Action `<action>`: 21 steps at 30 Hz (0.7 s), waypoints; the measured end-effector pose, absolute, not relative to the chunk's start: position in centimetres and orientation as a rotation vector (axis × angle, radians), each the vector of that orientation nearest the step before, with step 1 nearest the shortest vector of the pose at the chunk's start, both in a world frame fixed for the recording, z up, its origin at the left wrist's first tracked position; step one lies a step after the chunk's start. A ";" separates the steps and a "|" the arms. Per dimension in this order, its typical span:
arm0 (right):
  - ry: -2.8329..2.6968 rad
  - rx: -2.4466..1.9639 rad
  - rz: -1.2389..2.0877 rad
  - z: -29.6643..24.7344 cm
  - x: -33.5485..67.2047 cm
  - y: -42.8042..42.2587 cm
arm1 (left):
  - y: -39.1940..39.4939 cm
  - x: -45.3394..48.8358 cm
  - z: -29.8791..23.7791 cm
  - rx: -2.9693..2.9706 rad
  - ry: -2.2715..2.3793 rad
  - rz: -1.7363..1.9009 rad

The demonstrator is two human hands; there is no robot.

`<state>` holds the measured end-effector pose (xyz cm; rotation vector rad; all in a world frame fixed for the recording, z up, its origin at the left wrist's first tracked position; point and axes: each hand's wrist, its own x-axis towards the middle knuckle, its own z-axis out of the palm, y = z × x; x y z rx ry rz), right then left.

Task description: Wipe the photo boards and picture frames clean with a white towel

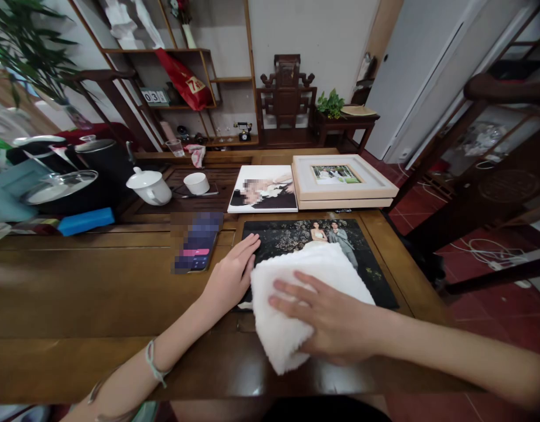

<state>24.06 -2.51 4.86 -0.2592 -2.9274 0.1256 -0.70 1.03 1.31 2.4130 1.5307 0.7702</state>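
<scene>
A dark photo panel [375,275] printed with a couple lies flat on the wooden table in front of me. Over much of it is spread a white fluffy towel [270,316]. My right hand [323,316] presses on the towel from above, fingers bent over it and slightly blurred; the thumb is hidden. The towel's lower corner hangs past the panel's near edge. At the panel's left edge rests my left hand [232,272], fingers stretched out and nothing gripped. Just left of that hand, a phone [202,243] with its screen lit lies on the table.
Behind the panel lie a white-edged photo print [263,190] and a stack of pale wooden frames [347,181]. A white lidded cup [149,186], a small white bowl [196,184], a glass-lidded pot [61,190] and a blue block [86,221] stand to the left.
</scene>
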 end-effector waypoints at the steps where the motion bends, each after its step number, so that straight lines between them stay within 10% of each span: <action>1: -2.925 -0.231 0.137 4.9 24.0 -2.8 | 1.0 -0.7 1.3 2.408 1.530 0.773; 13: -2.744 -0.872 0.029 4.8 28.8 7.9 | 0.9 -0.8 1.5 2.415 1.529 0.780; 21: -2.909 -0.489 0.168 4.9 26.4 0.0 | 1.0 -0.7 1.3 2.427 1.541 0.763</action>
